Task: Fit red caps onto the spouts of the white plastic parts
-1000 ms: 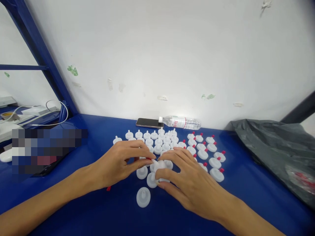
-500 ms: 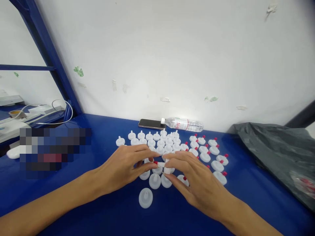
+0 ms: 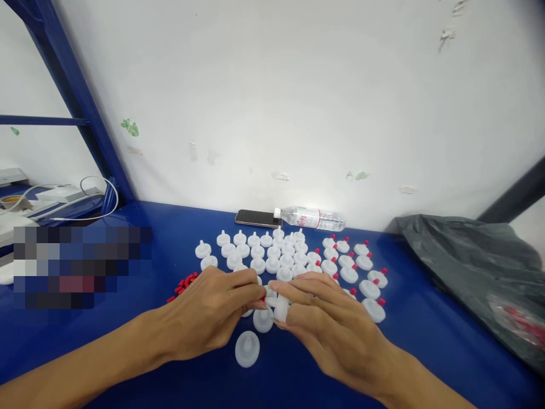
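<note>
My left hand (image 3: 213, 307) is closed, thumb and fingers pinching a small red cap (image 3: 263, 299). In my closed right hand (image 3: 330, 324) is a white plastic nozzle lid (image 3: 281, 309), turned sideways with its spout toward the red cap. The two meet or nearly meet; fingers hide the exact contact. A single nozzle lid (image 3: 247, 349) lies in front of the hands, spout up. Behind them stand many white nozzle lids (image 3: 258, 265) without red tips. To the right are several lids with red caps (image 3: 349, 273). A pile of loose red caps (image 3: 185, 283) lies partly behind my left hand.
At the wall lie a black phone (image 3: 258, 218) and a clear water bottle (image 3: 313, 217) on its side. A dark plastic bag (image 3: 464, 267) covers the right of the blue table (image 3: 170, 227). White cables (image 3: 114, 199) and a blurred patch are at left.
Both hands have shifted slightly down and left in view, and the red cap and lid are closer together. The loose red caps now show beside my left hand. The camera view has shifted slightly.
</note>
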Motion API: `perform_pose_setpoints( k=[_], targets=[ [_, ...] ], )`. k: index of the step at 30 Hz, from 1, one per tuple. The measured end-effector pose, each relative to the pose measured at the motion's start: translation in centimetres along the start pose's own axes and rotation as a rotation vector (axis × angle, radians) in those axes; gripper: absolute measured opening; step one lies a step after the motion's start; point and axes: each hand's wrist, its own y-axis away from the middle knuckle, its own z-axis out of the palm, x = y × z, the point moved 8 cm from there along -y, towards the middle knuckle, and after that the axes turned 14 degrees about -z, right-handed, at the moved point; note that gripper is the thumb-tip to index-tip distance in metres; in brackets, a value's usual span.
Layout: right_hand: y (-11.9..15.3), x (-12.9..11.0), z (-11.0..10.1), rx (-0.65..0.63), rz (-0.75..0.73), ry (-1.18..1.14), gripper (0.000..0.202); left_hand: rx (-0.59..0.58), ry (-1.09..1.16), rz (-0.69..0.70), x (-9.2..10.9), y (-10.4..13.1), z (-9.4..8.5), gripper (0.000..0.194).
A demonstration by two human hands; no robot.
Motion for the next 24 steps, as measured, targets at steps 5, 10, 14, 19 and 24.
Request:
perform_pose_setpoints(
  k=[5,10,14,19,24],
  targets=[
    [-0.2,0.1,0.0,-0.053,-0.012,0.025,0.033,0.05,0.042,-0.036,0.2,-0.3,-0.3,0.022],
    [0.0,2.4,-1.1,-0.127,0.153,0.15,0.038,0.101,0.03,-0.115,-0.6,-0.8,-1.2,0.019],
    [1.5,5.9,-4.0,-0.081,0.329,0.311,0.024,0.146,-0.041,-0.114,-1.1,-0.8,-1.9,0.019],
    [4.2,9.9,-6.3,-0.069,0.488,0.398,0.011,0.181,-0.094,-0.061,-0.6,-0.6,-2.1,0.02],
    [6.3,11.9,-5.8,-0.137,0.569,0.415,0.026,0.193,-0.117,-0.027,-0.3,-0.6,-1.7,0.025]
  ],
)
